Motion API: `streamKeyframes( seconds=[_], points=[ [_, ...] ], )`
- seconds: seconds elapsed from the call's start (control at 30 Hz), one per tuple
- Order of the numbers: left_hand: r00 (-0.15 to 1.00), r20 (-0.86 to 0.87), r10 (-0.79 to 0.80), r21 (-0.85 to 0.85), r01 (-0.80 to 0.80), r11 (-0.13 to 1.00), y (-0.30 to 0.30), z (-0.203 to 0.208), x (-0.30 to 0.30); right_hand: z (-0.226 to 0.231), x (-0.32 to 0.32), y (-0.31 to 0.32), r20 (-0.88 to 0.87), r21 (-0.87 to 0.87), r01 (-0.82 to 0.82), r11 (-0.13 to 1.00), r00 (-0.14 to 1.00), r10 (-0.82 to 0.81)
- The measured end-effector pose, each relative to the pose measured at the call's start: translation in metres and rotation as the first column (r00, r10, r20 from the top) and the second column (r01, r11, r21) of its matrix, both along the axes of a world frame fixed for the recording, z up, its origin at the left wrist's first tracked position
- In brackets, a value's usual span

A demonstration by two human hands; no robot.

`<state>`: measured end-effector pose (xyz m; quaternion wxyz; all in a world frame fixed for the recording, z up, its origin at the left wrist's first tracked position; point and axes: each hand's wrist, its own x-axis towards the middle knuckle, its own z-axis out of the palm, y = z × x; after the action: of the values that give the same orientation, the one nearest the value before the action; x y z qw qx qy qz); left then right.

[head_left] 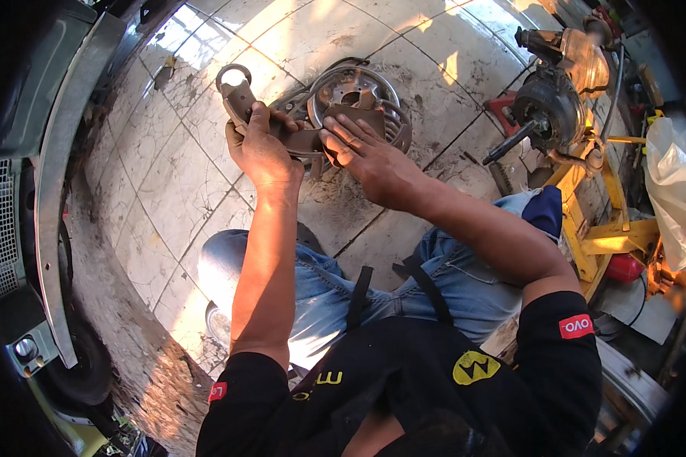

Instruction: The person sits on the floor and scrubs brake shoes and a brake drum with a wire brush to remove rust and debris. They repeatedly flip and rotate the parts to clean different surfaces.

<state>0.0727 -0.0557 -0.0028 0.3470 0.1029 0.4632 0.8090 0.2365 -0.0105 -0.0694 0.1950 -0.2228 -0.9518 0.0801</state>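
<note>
My left hand [261, 148] is closed around a rusty, bent metal arm [240, 103], which looks like a suspension arm. A round ring end [234, 76] sticks up past the fingers. My right hand [370, 156] lies over a flat brown piece [360, 118] at the other end, its fingers extended and close together. Its thumb is hidden. I cannot tell whether this piece is part of the arm or separate. Just beyond both hands, a round metal disc [347, 80] with a central hole lies on the floor, with a coil spring [401, 126] against its right side.
Dirty white tiles [168, 160] cover the floor. At right, a greasy axle assembly [552, 107] rests by a yellow stand [613, 236], near a white plastic bag [671, 183]. A brush [500, 179] lies near my right knee. Along the left runs a vehicle's metal bumper [53, 167].
</note>
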Motion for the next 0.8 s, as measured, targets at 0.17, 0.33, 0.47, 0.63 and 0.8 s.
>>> streamKeyframes(
  seconds=[0.17,0.33,0.47,0.63,0.8],
  points=[
    [0.999,-0.054,0.0,-0.02,-0.002,1.0,-0.001,-0.005,-0.002,0.011,0.001,0.007,0.018,-0.033,0.177,0.984,0.984,-0.177],
    [0.999,-0.031,0.012,-0.028,-0.013,1.0,0.0,-0.002,-0.001,0.013,0.009,0.009,0.052,-0.032,-0.034,0.999,0.998,0.036],
    [0.999,-0.032,-0.002,-0.022,0.001,1.0,-0.002,0.001,0.001,0.002,0.005,0.004,-0.117,-0.252,0.062,0.966,0.989,-0.094],
    [0.991,-0.13,0.0,-0.04,-0.005,0.999,0.0,-0.004,-0.002,0.005,0.008,0.01,0.079,-0.097,0.068,0.993,0.995,-0.06],
    [0.989,-0.148,0.003,-0.002,-0.003,1.0,-0.003,-0.008,-0.007,0.004,0.006,-0.003,0.21,-0.052,0.045,0.998,0.977,-0.033]
  ],
)
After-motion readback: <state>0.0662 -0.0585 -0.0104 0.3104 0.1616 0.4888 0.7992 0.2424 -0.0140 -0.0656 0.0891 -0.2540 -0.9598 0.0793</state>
